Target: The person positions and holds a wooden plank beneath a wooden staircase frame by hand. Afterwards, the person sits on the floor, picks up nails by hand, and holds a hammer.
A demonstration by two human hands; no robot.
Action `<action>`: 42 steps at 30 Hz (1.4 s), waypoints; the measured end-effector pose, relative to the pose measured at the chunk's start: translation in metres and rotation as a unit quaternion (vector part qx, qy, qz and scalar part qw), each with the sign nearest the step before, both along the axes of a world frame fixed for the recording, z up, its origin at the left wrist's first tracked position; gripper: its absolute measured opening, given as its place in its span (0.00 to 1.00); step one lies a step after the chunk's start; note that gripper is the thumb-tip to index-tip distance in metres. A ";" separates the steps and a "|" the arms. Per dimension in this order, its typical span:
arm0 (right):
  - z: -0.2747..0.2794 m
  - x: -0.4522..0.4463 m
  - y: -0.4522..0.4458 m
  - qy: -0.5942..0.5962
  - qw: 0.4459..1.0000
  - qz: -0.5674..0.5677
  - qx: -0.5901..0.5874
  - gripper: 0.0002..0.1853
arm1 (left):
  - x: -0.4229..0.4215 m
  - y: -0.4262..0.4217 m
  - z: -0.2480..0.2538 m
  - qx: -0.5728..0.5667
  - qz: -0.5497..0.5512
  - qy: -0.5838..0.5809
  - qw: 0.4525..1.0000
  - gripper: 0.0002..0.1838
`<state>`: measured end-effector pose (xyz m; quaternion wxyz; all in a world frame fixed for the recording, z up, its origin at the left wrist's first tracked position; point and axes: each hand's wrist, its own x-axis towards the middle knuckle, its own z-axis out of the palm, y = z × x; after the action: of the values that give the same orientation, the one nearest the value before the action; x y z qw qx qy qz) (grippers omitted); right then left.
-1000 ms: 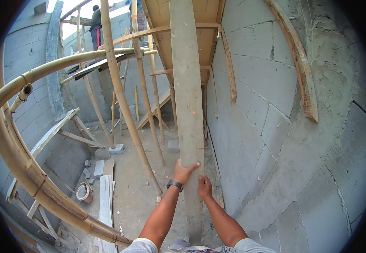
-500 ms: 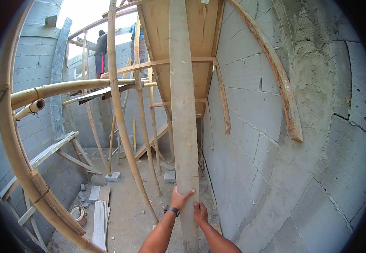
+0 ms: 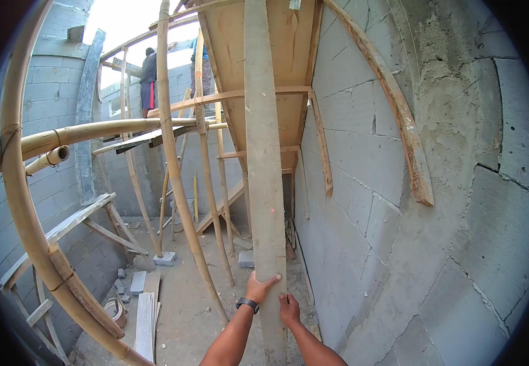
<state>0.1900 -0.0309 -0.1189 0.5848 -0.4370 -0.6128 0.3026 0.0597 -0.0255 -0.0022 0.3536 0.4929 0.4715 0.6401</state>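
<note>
A long grey wooden plank (image 3: 266,171) stands upright in front of me, running from the bottom of the view up past the top edge. My left hand (image 3: 261,287), with a dark watch at the wrist, grips its left edge, thumb laid across the face. On the opposite edge, slightly lower, my right hand (image 3: 289,309) is closed with its fingertips on the wood. Behind the plank's upper part is the underside of a plywood panel (image 3: 228,46) with wooden crosspieces.
Bamboo poles (image 3: 176,158) rise at the left, tied to a horizontal bamboo pole (image 3: 94,129). A grey block wall (image 3: 362,165) runs along the right, with a slanted timber (image 3: 392,91). A bucket (image 3: 116,311) and boards (image 3: 145,326) lie on the floor. People (image 3: 148,76) stand higher up behind.
Both hands keep their hold on the plank, which is almost still. The view has shifted slightly. A person's hand now shows at the top, near the panel's upper left edge.
</note>
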 end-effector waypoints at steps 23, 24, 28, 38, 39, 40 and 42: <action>-0.004 0.001 0.002 -0.015 1.000 0.003 -0.008 0.22 | 0.000 -0.003 0.002 -0.012 -0.007 0.003 1.000 0.34; -0.005 0.001 0.003 -0.012 1.000 0.006 -0.011 0.22 | 0.001 -0.005 0.005 -0.014 -0.006 0.001 1.000 0.33; -0.007 0.003 0.004 -0.019 1.000 0.013 -0.017 0.21 | 0.001 -0.003 0.004 0.004 -0.015 0.000 1.000 0.30; -0.008 0.002 0.003 -0.001 1.000 0.011 -0.005 0.23 | 0.003 -0.009 0.013 0.008 -0.018 0.013 1.000 0.27; -0.007 0.002 0.002 -0.001 1.000 0.010 -0.004 0.24 | 0.003 -0.009 0.014 0.012 -0.023 0.014 1.000 0.28; -0.006 0.002 0.002 -0.001 1.000 0.009 -0.003 0.24 | 0.002 -0.008 0.011 0.011 -0.021 0.012 1.000 0.28; -0.006 0.002 0.002 -0.011 1.000 0.005 -0.004 0.24 | 0.001 -0.005 0.007 0.008 -0.016 0.010 1.000 0.29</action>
<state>0.1924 -0.0289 -0.1245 0.5751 -0.4394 -0.6200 0.3028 0.0611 -0.0304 0.0052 0.3555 0.5091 0.4620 0.6332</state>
